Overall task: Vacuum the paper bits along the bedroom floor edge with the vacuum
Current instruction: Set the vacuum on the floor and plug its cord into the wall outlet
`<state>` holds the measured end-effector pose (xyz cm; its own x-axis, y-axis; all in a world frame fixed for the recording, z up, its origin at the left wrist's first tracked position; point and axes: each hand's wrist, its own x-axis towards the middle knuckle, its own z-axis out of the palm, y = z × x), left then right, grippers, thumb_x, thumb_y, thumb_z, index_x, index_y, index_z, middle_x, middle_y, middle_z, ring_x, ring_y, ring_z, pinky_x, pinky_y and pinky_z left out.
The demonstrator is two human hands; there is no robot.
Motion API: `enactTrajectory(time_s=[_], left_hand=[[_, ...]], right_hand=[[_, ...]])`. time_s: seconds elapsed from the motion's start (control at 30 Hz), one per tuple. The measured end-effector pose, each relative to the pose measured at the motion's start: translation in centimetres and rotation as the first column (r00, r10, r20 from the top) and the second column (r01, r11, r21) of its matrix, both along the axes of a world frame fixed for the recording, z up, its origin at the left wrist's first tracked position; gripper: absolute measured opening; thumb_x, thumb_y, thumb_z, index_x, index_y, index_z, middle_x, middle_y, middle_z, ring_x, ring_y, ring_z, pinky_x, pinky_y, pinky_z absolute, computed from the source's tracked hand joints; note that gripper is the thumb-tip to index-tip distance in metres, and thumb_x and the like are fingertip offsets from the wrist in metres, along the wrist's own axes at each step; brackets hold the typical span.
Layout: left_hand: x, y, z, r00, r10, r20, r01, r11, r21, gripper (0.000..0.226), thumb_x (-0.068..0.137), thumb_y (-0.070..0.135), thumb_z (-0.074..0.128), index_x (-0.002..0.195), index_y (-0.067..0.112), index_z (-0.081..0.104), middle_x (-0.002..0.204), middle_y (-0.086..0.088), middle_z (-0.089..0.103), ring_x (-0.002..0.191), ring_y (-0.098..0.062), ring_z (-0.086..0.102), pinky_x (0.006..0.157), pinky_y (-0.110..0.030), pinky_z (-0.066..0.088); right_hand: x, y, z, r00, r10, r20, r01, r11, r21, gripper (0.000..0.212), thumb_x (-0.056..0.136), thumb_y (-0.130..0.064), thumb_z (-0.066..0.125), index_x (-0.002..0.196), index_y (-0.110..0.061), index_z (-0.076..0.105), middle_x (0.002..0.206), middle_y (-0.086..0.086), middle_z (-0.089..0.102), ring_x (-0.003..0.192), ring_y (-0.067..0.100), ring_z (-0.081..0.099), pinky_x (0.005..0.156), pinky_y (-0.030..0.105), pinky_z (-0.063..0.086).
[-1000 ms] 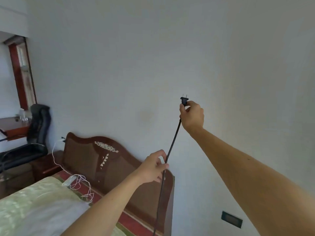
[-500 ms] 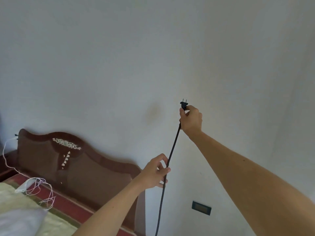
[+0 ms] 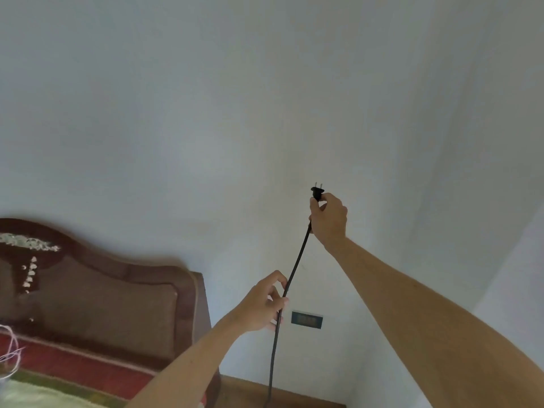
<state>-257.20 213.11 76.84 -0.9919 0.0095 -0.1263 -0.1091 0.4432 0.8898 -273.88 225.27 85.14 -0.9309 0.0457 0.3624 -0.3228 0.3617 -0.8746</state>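
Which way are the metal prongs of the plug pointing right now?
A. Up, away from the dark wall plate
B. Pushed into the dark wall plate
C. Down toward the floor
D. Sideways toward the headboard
A. The right hand holds the plug with its two prongs sticking upward, while the dark wall plate sits well below it, next to the left hand, which holds the cord.

We face the wall (image 3: 265,98): headboard (image 3: 97,290) at left, wall socket (image 3: 307,319) low to its right, plug (image 3: 317,192) raised above.
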Motion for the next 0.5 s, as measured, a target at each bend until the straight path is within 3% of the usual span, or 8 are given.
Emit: enactTrajectory(time_s=[0.2,0.33,0.5], left_hand=[[-2.8,0.6,-4.4,0.985,-0.149,0.088,0.148,0.989,0.018,0.014,0.100,0.019,0.056,0.110,0.024,0.047,0.089,-0.009,0.053,0.069,-0.021,0.067,0.073,-0.046,0.063],[-4.6,-1.0,-7.4,0.970,-0.202,0.136,0.201,0.979,0.021,0.017,0.101,0.018,0.055,0.114,0.024,0.047,0.088,-0.009,0.053,0.069,-0.019,0.068,0.072,-0.041,0.064],[-6.1,-3.7,-12.3,0.935,-0.284,0.212,0.289,0.957,0.008,0.016,0.102,0.020,0.053,0.115,0.026,0.047,0.084,-0.006,0.049,0.068,-0.015,0.068,0.070,-0.033,0.063]], right_hand=[[-2.2,2.2,-5.5,0.987,-0.114,0.112,0.112,0.993,0.025,0.020,0.096,-0.029,0.057,0.105,-0.013,0.063,0.077,0.012,0.066,0.078,0.034,0.068,0.068,0.053,0.059],[-2.9,2.2,-8.8,0.969,-0.168,0.182,0.166,0.986,0.026,0.020,0.097,-0.027,0.058,0.107,-0.011,0.064,0.073,0.013,0.066,0.069,0.030,0.068,0.063,0.051,0.061],[-2.3,2.2,-13.6,0.940,-0.176,0.293,0.182,0.983,0.007,0.019,0.099,-0.016,0.057,0.110,-0.001,0.062,0.077,0.021,0.065,0.061,0.027,0.065,0.046,0.033,0.059]])
